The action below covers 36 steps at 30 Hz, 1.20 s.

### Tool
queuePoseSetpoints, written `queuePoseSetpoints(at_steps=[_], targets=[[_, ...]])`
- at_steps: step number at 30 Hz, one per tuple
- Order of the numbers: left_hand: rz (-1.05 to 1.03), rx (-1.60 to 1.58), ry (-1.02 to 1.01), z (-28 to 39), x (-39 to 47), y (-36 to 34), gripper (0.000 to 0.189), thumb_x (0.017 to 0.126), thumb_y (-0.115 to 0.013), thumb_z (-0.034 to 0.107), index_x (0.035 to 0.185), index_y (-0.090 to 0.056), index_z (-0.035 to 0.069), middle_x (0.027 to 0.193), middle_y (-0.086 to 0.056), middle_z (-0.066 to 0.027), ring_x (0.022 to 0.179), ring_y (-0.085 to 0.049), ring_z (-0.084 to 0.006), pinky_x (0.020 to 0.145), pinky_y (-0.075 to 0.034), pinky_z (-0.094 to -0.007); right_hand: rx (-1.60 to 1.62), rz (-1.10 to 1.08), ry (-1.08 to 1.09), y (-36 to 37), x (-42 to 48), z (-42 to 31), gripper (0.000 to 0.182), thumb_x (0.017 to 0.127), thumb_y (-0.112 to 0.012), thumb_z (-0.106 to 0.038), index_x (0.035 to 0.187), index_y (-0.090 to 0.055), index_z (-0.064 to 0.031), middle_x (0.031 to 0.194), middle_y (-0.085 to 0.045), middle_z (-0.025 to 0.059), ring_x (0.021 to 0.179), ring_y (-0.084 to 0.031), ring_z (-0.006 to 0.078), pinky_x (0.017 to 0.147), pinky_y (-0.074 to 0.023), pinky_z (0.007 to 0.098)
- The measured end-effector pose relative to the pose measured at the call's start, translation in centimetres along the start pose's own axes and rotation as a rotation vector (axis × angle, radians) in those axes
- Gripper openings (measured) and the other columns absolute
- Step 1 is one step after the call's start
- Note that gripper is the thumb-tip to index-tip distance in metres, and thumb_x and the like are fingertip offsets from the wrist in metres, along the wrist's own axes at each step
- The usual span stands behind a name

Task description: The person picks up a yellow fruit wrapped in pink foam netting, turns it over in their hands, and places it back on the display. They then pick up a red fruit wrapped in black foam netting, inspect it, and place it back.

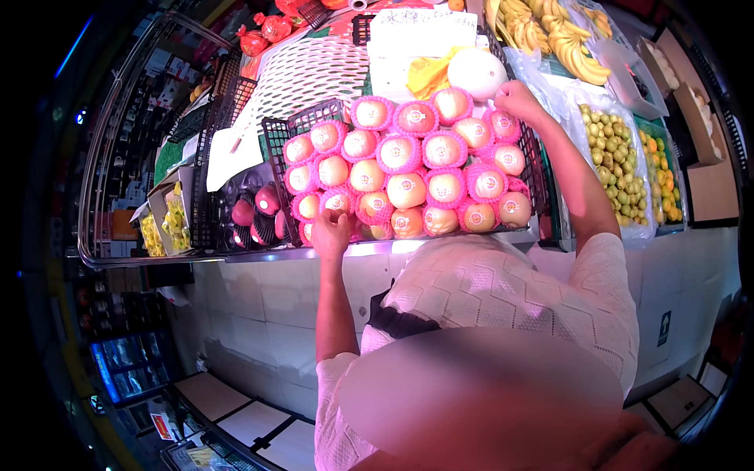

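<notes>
Rows of apples in pink foam nets, each bearing a round sticker, are stacked in a black plastic crate. My left hand is at the crate's front left, its fingers curled against the lower side of a netted apple. Whether it grips that apple is hidden. At the back right corner, my right hand has its fingers bent together, just above another netted apple and beside a round white melon. Something small and pale shows at its fingertips, too small to make out.
Dark red fruit lies left of the crate, near a metal rail. Green fruit and yellow-orange fruit stand right, bananas behind. White foam netting and a handwritten sign are at the back.
</notes>
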<state>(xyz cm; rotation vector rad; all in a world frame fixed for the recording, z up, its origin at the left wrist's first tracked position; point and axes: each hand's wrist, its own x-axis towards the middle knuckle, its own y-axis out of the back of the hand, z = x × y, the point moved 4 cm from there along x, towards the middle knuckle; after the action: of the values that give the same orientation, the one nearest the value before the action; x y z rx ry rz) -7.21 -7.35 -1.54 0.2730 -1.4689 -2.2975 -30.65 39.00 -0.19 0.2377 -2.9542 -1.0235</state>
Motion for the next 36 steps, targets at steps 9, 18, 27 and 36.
queuePoseSetpoints(at_steps=[9,18,27,36], targets=[[0.010,-0.043,0.000,0.1,-0.2,0.4,0.023,0.078,-0.068,0.025,0.087,-0.072,0.005,0.081,-0.072,-0.0159,0.078,-0.070,-0.0331,0.071,-0.054,-0.0431,0.191,-0.061,-0.074,-3.9,3.6,-2.2,0.023,0.070,-0.067,-0.018,0.072,-0.066,0.0048,0.066,-0.064,0.0123,0.061,-0.061,0.0200,0.056,-0.0469,0.0344],[0.026,-0.044,0.022,0.3,-0.1,0.4,0.021,0.078,-0.069,0.024,0.085,-0.072,0.005,0.080,-0.072,-0.0159,0.076,-0.071,-0.0325,0.071,-0.054,-0.0433,0.056,0.012,-0.214,-5.0,5.7,-2.4,0.021,0.070,-0.067,-0.017,0.072,-0.066,0.0043,0.062,-0.062,0.0114,0.054,-0.059,0.0194,0.050,-0.0456,0.0337],[0.023,-0.076,0.022,-0.1,0.1,0.2,0.020,0.078,-0.069,0.024,0.085,-0.073,0.005,0.080,-0.072,-0.0160,0.077,-0.070,-0.0337,0.072,-0.054,-0.0444,0.177,-0.049,-0.189,-6.1,6.4,-3.4,0.019,0.069,-0.065,-0.015,0.068,-0.066,0.0043,0.061,-0.063,0.0124,0.051,-0.059,0.0197,0.046,-0.0441,0.0341],[0.027,-0.036,0.025,-0.1,0.0,0.2,0.022,0.078,-0.069,0.027,0.085,-0.072,0.006,0.081,-0.072,-0.0148,0.077,-0.070,-0.0333,0.071,-0.054,-0.0448,0.212,-0.129,-0.267,-7.2,6.5,-4.0,0.016,0.072,-0.066,-0.015,0.067,-0.063,0.0004,0.058,-0.058,0.0084,0.043,-0.050,0.0163,0.038,-0.0358,0.0320]])
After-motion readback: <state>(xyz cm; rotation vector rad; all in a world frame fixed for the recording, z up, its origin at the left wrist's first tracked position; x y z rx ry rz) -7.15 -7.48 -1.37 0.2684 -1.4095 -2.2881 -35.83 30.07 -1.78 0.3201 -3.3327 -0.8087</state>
